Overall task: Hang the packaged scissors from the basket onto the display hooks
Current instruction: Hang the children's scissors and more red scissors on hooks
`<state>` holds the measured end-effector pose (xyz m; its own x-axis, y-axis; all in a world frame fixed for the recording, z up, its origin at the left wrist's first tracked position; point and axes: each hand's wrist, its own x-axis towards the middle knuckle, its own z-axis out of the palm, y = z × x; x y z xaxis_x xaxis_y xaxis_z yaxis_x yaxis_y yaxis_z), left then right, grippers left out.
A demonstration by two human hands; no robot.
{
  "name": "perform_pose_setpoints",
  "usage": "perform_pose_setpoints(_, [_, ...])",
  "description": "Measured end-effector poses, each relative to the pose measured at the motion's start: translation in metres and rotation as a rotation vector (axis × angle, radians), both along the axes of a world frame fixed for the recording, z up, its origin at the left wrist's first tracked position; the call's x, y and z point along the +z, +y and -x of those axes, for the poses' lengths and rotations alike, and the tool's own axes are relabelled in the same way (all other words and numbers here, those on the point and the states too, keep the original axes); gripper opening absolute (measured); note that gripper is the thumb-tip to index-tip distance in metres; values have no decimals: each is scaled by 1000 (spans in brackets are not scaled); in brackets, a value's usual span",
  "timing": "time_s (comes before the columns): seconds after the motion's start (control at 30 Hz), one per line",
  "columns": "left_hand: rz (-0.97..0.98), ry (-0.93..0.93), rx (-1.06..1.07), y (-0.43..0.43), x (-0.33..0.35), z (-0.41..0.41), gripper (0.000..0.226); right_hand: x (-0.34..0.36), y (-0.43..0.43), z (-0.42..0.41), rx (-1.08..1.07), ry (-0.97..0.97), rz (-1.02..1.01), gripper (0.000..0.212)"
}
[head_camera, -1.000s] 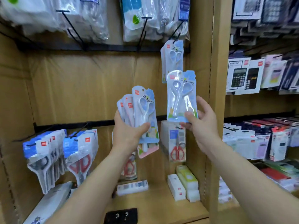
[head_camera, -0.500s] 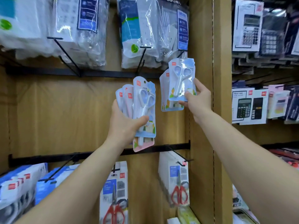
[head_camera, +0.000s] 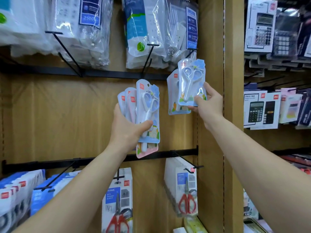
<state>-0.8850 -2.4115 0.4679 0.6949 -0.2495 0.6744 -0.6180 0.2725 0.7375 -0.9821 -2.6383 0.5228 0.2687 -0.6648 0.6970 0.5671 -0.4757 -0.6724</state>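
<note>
My left hand (head_camera: 127,125) grips a fanned stack of packaged scissors (head_camera: 148,111), blue and pink cards with white scissors, in front of the wooden back panel. My right hand (head_camera: 208,103) pinches the lower edge of a single blue scissors pack (head_camera: 191,81) and holds it upright, its top at the tip of a black display hook (head_camera: 191,52). Right behind this pack, more of the same packs (head_camera: 173,96) hang from that hook. The basket is out of sight.
Clear bags of white goods (head_camera: 151,31) hang above on black hooks. An empty hook (head_camera: 148,59) juts out above my left hand. Red-handled scissors packs (head_camera: 185,187) hang on the lower rail (head_camera: 168,153). A wooden upright (head_camera: 234,98) separates the calculators (head_camera: 259,110) on the right.
The view tilted upward. My right hand raised the single pack from the middle of the panel up to the tip of the upper right hook. My left hand kept its stack.
</note>
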Motion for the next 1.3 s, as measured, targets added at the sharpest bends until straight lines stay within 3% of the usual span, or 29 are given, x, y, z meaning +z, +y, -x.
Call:
perform_pose_setpoints(0.23, [11,-16,3,5,2,-4,75,3,-6,-15,-17,41,-19,58])
perform_pose_setpoints(0.37, [3,-44,1,5,6,-1,73,22,-6,-23,-41,249,-12,64])
perform_pose_setpoints(0.47, [6,-42,-15,3,8,0,75,16,3,-22,-237,482,62,61])
perform_pose_setpoints(0.53, [9,-29,-26,1,7,0,74,-2,20,-16,-293,444,128,47])
perform_pose_setpoints(0.6, [25,-11,-40,-3,4,-2,72,-25,42,-8,-94,382,187,34])
perform_pose_setpoints(0.7, [56,11,-59,-10,-1,-2,72,-58,73,4,254,446,243,46])
perform_pose_setpoints(0.8, [76,48,-128,-16,-7,2,66,-74,79,4,243,404,194,59])
perform_pose_setpoints(0.93, [73,65,-166,-20,-11,6,73,-80,74,1,274,347,48,37])
perform_pose_setpoints(1.03, [79,64,-162,-22,-12,10,78,-85,73,2,340,323,-38,36])
perform_pose_setpoints(1.3, [105,125,-198,-21,-14,16,43,-88,66,4,404,200,-229,22])
